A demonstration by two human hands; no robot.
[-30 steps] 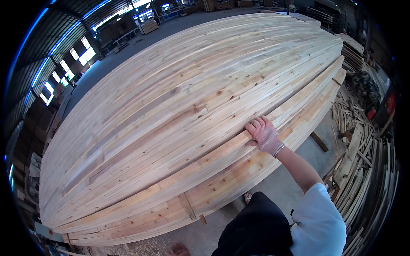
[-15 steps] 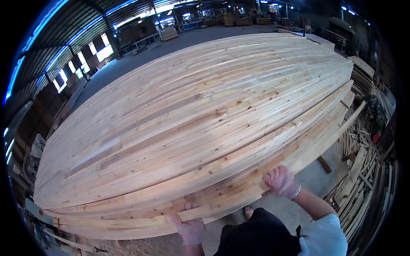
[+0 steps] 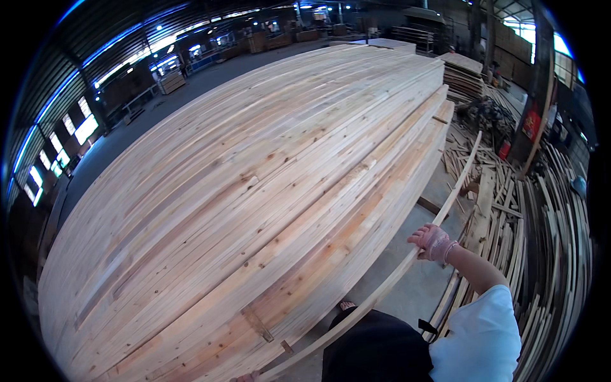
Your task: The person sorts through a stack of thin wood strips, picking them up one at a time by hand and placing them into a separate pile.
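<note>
A long, narrow wooden strip [image 3: 384, 286] runs from the lower edge up to the right, apart from the big stack. My right hand [image 3: 431, 243], in a pale pinkish glove, is closed round it past the middle, fingers curled over the top. At the bottom edge only a little of my left hand [image 3: 247, 377] shows, closed at the strip's near end; most of it is cut off. To the left lies a broad stack of pale, knotty wooden boards [image 3: 210, 191], laid side by side in stepped layers.
On the right, loose wooden strips and offcuts [image 3: 503, 235] cover the floor. A dark post [image 3: 541, 95] with something red on it stands behind them. Another stack of boards [image 3: 463, 73] is at the far right. A short wooden block [image 3: 428, 205] sticks out under the big stack.
The strip has come away from the stack's near edge and swung right, with both hands on it. My view has turned right, and my left hand has dropped to the lower edge.
</note>
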